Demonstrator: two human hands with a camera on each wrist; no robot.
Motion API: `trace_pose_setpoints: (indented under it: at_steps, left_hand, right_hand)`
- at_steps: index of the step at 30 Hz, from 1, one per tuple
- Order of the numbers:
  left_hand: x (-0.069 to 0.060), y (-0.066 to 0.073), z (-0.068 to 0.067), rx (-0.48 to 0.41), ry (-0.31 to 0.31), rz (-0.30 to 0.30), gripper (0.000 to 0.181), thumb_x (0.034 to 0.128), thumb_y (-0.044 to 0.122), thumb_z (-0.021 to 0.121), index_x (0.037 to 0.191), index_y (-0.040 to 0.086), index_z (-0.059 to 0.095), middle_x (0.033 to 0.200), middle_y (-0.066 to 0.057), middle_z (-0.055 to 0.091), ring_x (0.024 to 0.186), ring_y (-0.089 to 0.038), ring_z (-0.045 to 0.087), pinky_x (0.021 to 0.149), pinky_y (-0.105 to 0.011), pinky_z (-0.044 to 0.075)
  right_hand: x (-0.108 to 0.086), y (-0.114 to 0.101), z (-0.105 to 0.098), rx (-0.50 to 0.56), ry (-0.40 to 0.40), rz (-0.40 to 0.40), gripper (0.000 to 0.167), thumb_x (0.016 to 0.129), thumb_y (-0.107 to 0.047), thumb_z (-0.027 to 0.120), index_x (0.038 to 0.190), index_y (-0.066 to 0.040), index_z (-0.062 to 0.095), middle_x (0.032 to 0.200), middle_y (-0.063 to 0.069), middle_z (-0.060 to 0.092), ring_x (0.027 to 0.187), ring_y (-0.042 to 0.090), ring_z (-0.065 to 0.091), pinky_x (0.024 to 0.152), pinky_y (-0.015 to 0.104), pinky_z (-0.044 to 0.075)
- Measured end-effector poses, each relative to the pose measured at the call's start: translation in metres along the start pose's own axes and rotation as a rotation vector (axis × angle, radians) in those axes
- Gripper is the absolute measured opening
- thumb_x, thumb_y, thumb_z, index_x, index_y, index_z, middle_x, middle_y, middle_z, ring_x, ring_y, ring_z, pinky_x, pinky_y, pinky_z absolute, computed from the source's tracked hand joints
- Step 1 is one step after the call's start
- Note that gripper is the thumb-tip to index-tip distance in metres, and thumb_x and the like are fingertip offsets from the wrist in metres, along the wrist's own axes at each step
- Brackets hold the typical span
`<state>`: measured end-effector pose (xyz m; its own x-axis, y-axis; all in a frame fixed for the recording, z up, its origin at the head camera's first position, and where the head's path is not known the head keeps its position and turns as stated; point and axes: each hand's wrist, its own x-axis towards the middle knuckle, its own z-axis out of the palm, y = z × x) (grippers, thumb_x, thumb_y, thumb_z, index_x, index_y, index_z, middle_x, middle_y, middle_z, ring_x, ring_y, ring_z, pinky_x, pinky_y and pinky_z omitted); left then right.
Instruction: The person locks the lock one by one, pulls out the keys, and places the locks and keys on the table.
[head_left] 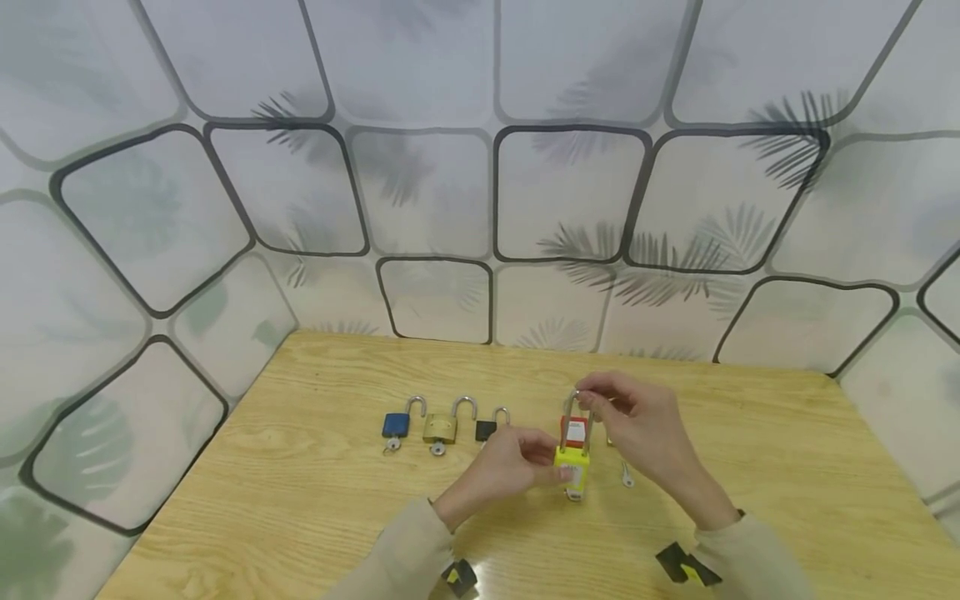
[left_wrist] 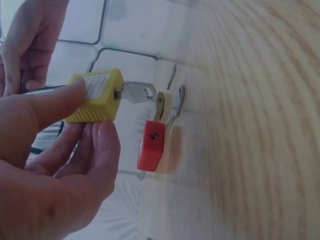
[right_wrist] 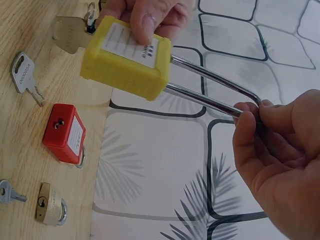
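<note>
Yellow padlock (head_left: 572, 465), held above the table (head_left: 300, 500); a flat metal key (left_wrist: 137, 92) stands in its keyhole. The left hand (head_left: 517, 458) grips the boxy, ribbed body, its thumb on the white label (right_wrist: 130, 45); the right hand (head_left: 641, 421) pinches the bend of the long, shiny, U-shaped shackle (right_wrist: 215, 77). The hands are apart. Beyond the yellow padlock stands a red padlock (right_wrist: 65, 132), its keyhole bare; near this lie a loose silver key (right_wrist: 22, 72), a small brass padlock (right_wrist: 50, 205) and a smaller key (right_wrist: 10, 192). Left of the yellow padlock, in the head view, are blue (head_left: 395, 425), brass (head_left: 439, 429) and black padlocks (head_left: 486, 430), hook-shaped shackles raised; keys show at the blue and brass ones. The table has pale wood grain; behind the yellow padlock rises a wall (head_left: 435, 200) patterned with rounded outlines and grey fronds.
</note>
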<state>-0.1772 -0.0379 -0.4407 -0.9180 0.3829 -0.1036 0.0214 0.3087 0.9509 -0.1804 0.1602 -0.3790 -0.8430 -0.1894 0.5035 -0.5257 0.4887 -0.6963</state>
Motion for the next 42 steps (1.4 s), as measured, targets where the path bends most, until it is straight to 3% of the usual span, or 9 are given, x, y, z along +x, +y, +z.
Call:
trace_pose_setpoints:
  at_steps: [5,13,20,24,27,31,35,42]
  left_hand:
    - [0.0,0.0,0.0,-0.05,0.0,0.009,0.025,0.0824,0.016,0.086,0.105,0.011,0.077,0.1,-0.003,0.079,0.092,-0.012,0.072,0.083,-0.027,0.057]
    - [-0.002,-0.002,-0.001,-0.049,0.012,0.02,0.025,0.0831,0.016,0.085,0.106,0.01,0.077,0.101,-0.004,0.078,0.092,-0.013,0.071,0.083,-0.027,0.057]
    - [-0.001,-0.001,-0.004,-0.107,0.044,0.037,0.025,0.0864,0.019,0.083,0.109,0.011,0.077,0.1,-0.004,0.078,0.089,-0.012,0.069,0.081,-0.026,0.055]
    - [0.002,0.001,-0.008,-0.166,0.071,0.016,0.026,0.0875,0.021,0.082,0.11,0.011,0.076,0.101,-0.004,0.077,0.088,-0.013,0.069,0.08,-0.028,0.057]
    - [0.004,0.003,-0.012,-0.216,0.092,-0.005,0.028,0.0878,0.021,0.082,0.112,0.009,0.076,0.105,-0.006,0.078,0.091,-0.014,0.07,0.086,-0.033,0.059]
    - [0.005,0.005,-0.015,-0.256,0.121,-0.015,0.029,0.0888,0.02,0.08,0.114,0.007,0.075,0.107,-0.008,0.077,0.092,-0.015,0.072,0.092,-0.041,0.06]
    - [0.006,0.008,-0.017,-0.271,0.145,-0.023,0.029,0.0888,0.02,0.08,0.114,0.006,0.074,0.107,-0.008,0.077,0.091,-0.014,0.071,0.094,-0.044,0.059]
    - [0.007,0.011,-0.016,-0.297,0.152,-0.044,0.033,0.0887,0.022,0.081,0.116,0.007,0.073,0.107,-0.008,0.076,0.092,-0.014,0.071,0.095,-0.042,0.058]
  right_hand:
    - [-0.001,0.002,0.003,-0.015,-0.019,-0.046,0.014,0.09,0.005,0.073,0.097,-0.007,0.075,0.086,0.003,0.078,0.075,0.01,0.073,0.061,0.018,0.056]
    - [-0.002,0.003,0.004,-0.053,-0.036,-0.039,0.013,0.091,0.001,0.073,0.102,-0.006,0.076,0.09,0.003,0.079,0.076,0.013,0.074,0.063,0.02,0.058]
    - [-0.006,0.003,0.002,-0.063,-0.057,0.075,0.022,0.094,-0.006,0.072,0.116,-0.005,0.072,0.108,0.008,0.079,0.093,0.013,0.075,0.07,0.022,0.059]
    - [-0.013,0.008,-0.002,-0.062,-0.083,0.147,0.017,0.095,-0.007,0.072,0.111,-0.008,0.068,0.108,0.006,0.079,0.097,0.014,0.075,0.072,0.023,0.059]
    - [-0.019,0.014,-0.005,-0.025,-0.134,0.205,0.012,0.096,-0.009,0.071,0.101,-0.01,0.061,0.108,0.008,0.079,0.095,0.017,0.076,0.072,0.024,0.06]
    - [-0.029,0.022,-0.005,0.064,-0.263,0.265,0.02,0.096,-0.011,0.072,0.089,-0.01,0.053,0.11,0.012,0.078,0.093,0.014,0.076,0.07,0.024,0.06]
    - [-0.038,0.028,0.001,0.171,-0.378,0.233,0.028,0.096,-0.015,0.072,0.083,-0.009,0.048,0.111,0.016,0.077,0.098,0.009,0.075,0.075,0.027,0.063]
    - [-0.044,0.028,0.011,0.262,-0.384,0.198,0.035,0.097,-0.015,0.071,0.079,-0.005,0.043,0.115,0.021,0.072,0.103,0.013,0.074,0.081,0.025,0.062]
